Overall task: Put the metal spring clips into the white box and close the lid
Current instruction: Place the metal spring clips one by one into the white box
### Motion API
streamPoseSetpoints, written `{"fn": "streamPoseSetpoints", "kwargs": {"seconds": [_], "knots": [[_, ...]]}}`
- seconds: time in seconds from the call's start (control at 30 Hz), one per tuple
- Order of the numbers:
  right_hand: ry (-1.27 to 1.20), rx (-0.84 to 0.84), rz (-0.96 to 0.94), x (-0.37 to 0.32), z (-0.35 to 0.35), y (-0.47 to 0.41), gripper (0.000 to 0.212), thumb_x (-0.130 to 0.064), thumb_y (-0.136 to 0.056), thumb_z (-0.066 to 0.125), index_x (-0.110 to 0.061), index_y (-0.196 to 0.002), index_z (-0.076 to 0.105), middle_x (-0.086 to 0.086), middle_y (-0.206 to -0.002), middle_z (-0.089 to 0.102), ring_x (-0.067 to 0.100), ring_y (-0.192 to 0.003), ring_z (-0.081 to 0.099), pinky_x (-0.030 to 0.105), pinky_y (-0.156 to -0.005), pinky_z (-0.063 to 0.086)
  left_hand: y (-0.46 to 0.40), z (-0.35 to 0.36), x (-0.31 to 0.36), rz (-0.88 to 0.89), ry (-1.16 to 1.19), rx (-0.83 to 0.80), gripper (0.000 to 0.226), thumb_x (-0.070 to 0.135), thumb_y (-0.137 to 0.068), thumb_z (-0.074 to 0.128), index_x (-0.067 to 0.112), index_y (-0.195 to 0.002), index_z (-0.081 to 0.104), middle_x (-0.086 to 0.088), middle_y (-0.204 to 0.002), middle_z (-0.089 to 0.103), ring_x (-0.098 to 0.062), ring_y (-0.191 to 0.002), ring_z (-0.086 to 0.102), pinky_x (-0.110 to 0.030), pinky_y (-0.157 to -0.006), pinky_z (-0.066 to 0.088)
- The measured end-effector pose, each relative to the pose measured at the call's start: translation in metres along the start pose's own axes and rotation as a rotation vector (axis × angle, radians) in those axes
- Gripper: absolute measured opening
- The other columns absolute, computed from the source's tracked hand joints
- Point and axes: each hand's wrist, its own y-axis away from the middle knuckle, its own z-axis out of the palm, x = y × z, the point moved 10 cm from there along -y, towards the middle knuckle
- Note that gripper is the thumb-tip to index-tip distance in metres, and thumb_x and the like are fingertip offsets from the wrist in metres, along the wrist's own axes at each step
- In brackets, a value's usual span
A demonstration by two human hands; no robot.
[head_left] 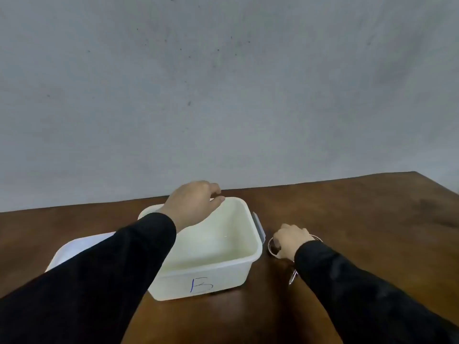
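Brown table (347, 219), box (206, 271) widthwise.

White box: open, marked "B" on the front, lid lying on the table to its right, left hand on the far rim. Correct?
Not quite. The head view shows the lid lying on the table to the left of the white box, not its right. The rest holds: box open, "B" on the front, left hand on the far rim.
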Motion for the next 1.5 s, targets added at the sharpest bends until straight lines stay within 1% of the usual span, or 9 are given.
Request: {"fn": "streamPoseSetpoints", "kwargs": {"seconds": [0.2, 0.37, 0.47, 0.6, 0.8, 1.1, 1.23, 1.43, 1.5], "knots": [[0.171, 0.059, -0.027, -0.001, 0.007, -0.008, 0.044, -0.037, -0.083, 0.075, -0.015, -0.12, 0.067, 0.006, -0.12, 0.06, 0.028, -0.115, 0.054, 0.043, -0.096, 0.044, 0.005, 0.008, -0.039, -0.112, 0.03, -0.018, 0.035, 0.042, -0.105, 0.051, 0.02, -0.121, 0.072, 0.001, -0.114, 0.074, -0.022, -0.105, 0.067, -0.035, -0.087, 0.051], [0.271, 0.096, -0.06, -0.007, 0.01, -0.004, 0.029, -0.016, -0.092, 0.061, -0.012, -0.12, 0.068, 0.009, -0.122, 0.059, 0.03, -0.117, 0.053, 0.041, -0.099, 0.043, 0.018, 0.007, -0.106, -0.301, 0.025, 0.0, 0.043, 0.041, -0.105, 0.05, 0.02, -0.14, 0.063, -0.004, -0.136, 0.068, -0.028, -0.123, 0.062, -0.043, -0.104, 0.045], [0.263, 0.081, -0.095, -0.011, 0.009, 0.0, 0.026, -0.014, -0.091, 0.06, -0.01, -0.114, 0.07, 0.009, -0.114, 0.057, 0.029, -0.11, 0.055, 0.038, -0.092, 0.044, 0.033, 0.02, -0.147, -0.413, 0.157, -0.071, 0.044, 0.037, -0.107, 0.049, 0.015, -0.143, 0.06, -0.007, -0.138, 0.066, -0.029, -0.124, 0.061, -0.039, -0.101, 0.046], [0.157, 0.046, -0.161, -0.014, 0.005, 0.007, 0.009, -0.01, -0.091, 0.058, -0.014, -0.092, 0.066, 0.006, -0.103, 0.049, 0.026, -0.085, 0.053, 0.032, -0.072, 0.044, 0.051, 0.038, -0.17, -0.446, 0.364, -0.146, 0.036, 0.029, -0.109, 0.048, 0.014, -0.139, 0.063, -0.006, -0.136, 0.065, -0.022, -0.114, 0.058, -0.031, -0.091, 0.041], [0.014, 0.164, -0.249, -0.011, -0.003, 0.015, 0.014, -0.018, -0.088, 0.063, -0.017, -0.1, 0.072, -0.002, -0.108, 0.05, 0.02, -0.089, 0.057, 0.03, -0.079, 0.053, 0.069, 0.046, -0.178, -0.505, 0.671, -0.09, 0.026, 0.018, -0.108, 0.045, 0.021, -0.124, 0.065, 0.0, -0.118, 0.069, -0.017, -0.104, 0.065, -0.029, -0.076, 0.047], [-0.379, 0.299, -0.166, 0.012, -0.029, 0.018, 0.007, -0.018, -0.087, 0.071, -0.025, -0.088, 0.07, -0.009, -0.108, 0.051, 0.012, -0.085, 0.06, 0.024, -0.08, 0.054, 0.077, 0.056, -0.183, -0.59, 0.864, -0.074, 0.029, 0.028, -0.11, 0.045, 0.019, -0.13, 0.064, -0.005, -0.119, 0.072, -0.025, -0.109, 0.066, -0.037, -0.086, 0.05], [-0.567, 0.407, -0.112, 0.028, -0.045, 0.025, 0.011, -0.02, -0.087, 0.073, -0.029, -0.085, 0.068, -0.012, -0.105, 0.053, 0.006, -0.092, 0.057, 0.012, -0.076, 0.042, 0.08, 0.059, -0.181, -0.587, 0.908, -0.063, 0.031, 0.033, -0.11, 0.044, 0.021, -0.127, 0.067, -0.004, -0.116, 0.074, -0.026, -0.108, 0.068, -0.036, -0.084, 0.051], [-0.808, 0.626, -0.069, 0.043, -0.116, 0.041, 0.005, -0.023, -0.086, 0.074, -0.027, -0.087, 0.072, -0.009, -0.104, 0.063, 0.014, -0.099, 0.063, 0.038, -0.095, 0.051, 0.088, 0.061, -0.182, -0.599, 0.944, -0.027, 0.031, 0.036, -0.109, 0.045, 0.024, -0.124, 0.069, -0.002, -0.116, 0.076, -0.025, -0.109, 0.069, -0.041, -0.093, 0.054], [-0.914, 0.696, -0.093, 0.03, -0.159, 0.056, 0.008, -0.023, -0.087, 0.074, -0.029, -0.085, 0.07, -0.004, -0.106, 0.066, 0.014, -0.1, 0.066, 0.032, -0.093, 0.052, 0.092, 0.062, -0.181, -0.608, 0.985, -0.011, 0.03, 0.036, -0.109, 0.046, 0.023, -0.119, 0.072, -0.003, -0.115, 0.077, -0.024, -0.108, 0.07, -0.04, -0.094, 0.053]]}}
